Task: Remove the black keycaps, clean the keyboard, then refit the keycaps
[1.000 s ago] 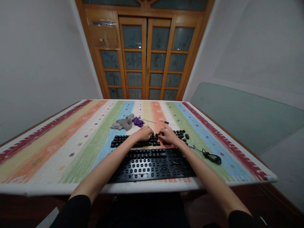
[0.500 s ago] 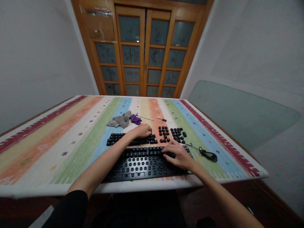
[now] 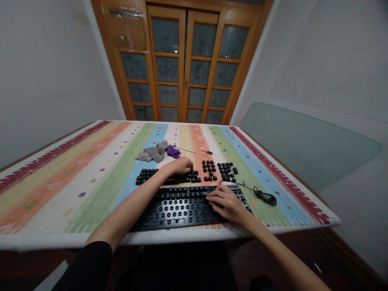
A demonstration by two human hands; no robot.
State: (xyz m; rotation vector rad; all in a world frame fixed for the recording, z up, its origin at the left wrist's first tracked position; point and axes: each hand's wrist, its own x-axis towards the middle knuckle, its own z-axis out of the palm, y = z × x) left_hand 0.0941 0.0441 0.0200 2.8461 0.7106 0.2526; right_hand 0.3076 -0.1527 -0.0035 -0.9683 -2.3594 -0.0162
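A black keyboard (image 3: 182,208) lies near the table's front edge; keycaps fill its upper rows, while bare switch stems show lower down. My right hand (image 3: 226,202) rests over its right part, fingers bunched with the tips on the board; whatever they grip is hidden. Behind the keyboard, loose black keycaps (image 3: 147,175) lie in rows. My left hand (image 3: 181,165) reaches to the right end of these rows, its fingers closed at a keycap there. More loose keycaps (image 3: 209,169) stand in a group to the right, and another cluster of keycaps (image 3: 226,170) sits beside them.
A grey cloth (image 3: 154,152) and a purple cloth (image 3: 173,152) lie behind the keycaps. Near them are a thin rod (image 3: 186,150) and a small black-and-wire tool (image 3: 209,152). A coiled cable (image 3: 265,197) lies at the right, on the striped tablecloth (image 3: 100,161).
My right hand's fingers have drawn together and shifted slightly on the keyboard, uncovering more of its right end. The left hand stays at the keycap rows, nearly still.
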